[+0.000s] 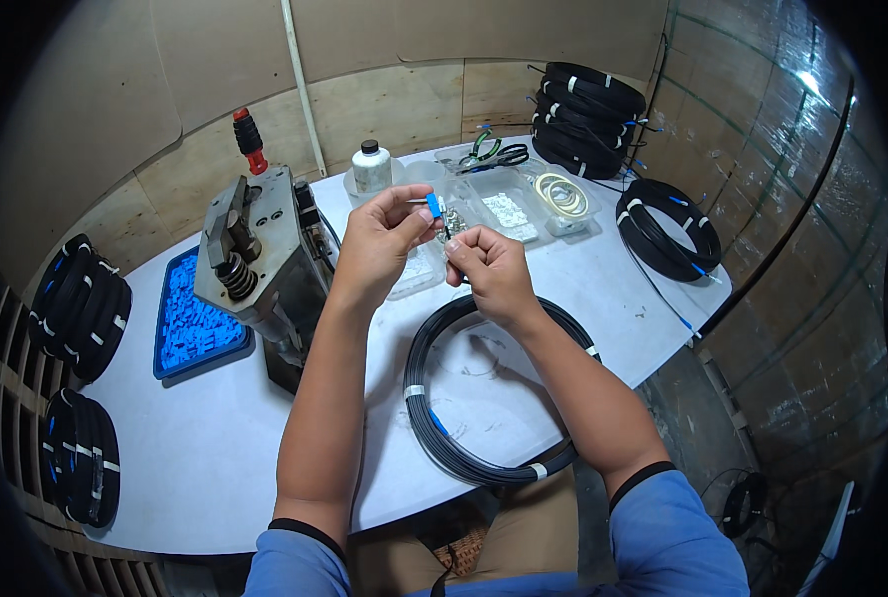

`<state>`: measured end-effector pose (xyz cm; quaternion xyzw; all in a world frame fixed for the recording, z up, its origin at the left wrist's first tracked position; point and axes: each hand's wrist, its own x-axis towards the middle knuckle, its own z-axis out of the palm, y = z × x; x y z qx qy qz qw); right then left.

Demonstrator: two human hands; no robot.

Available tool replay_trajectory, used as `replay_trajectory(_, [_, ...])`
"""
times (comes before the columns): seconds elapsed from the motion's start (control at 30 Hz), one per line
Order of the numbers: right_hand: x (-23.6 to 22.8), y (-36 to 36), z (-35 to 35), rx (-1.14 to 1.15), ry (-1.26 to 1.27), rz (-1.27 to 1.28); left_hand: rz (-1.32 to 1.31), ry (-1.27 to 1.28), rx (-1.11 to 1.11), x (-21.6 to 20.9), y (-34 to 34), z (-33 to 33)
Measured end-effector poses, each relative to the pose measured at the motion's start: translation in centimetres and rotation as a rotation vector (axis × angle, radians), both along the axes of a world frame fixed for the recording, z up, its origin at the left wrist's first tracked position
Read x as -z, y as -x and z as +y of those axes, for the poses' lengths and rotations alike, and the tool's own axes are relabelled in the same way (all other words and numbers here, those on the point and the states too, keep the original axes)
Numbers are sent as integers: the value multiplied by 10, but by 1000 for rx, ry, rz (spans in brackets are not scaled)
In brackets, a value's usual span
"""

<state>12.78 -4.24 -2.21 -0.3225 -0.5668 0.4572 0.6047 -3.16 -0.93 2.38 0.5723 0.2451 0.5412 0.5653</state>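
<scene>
My left hand (pixel 386 239) is raised over the table, pinching a small blue plastic connector housing (pixel 433 206) between thumb and fingers. Just to its right and a little lower, my right hand (pixel 496 271) is closed around the end of a thin black cable (pixel 448 237). The cable end points up toward the blue housing, with a small gap between them. Below my right hand lies a coil of black cable (pixel 416 368) bound with white tape, a short blue piece (pixel 437 423) showing on its inner side.
A metal press (pixel 265 224) with a red-black handle stands left, beside a blue tray (pixel 201 370) of blue housings. Behind my hands are clear bins with white parts (pixel 505 210), a white bottle (pixel 371 169) and scissors (pixel 504 156). Cable coils (pixel 588 119) stand back right; others hang left.
</scene>
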Motion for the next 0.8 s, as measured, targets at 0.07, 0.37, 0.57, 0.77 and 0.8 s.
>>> replay_trajectory(0.07, [0,0,0,-2,2,1,3,6,15,0,0,0])
replay_trajectory(0.37, [-1,1,-2,9,0,-2,-3,-7,-20,-1,-2,-2])
replay_trajectory(0.57, [-1,0,-2,14,8,-10,2,4,11,0,-1,0])
replay_trajectory(0.77, [-2,1,-3,9,10,-6,1,6,12,1,-1,0])
replay_trajectory(0.8, [-1,1,-3,9,10,-9,2,7,13,1,0,0])
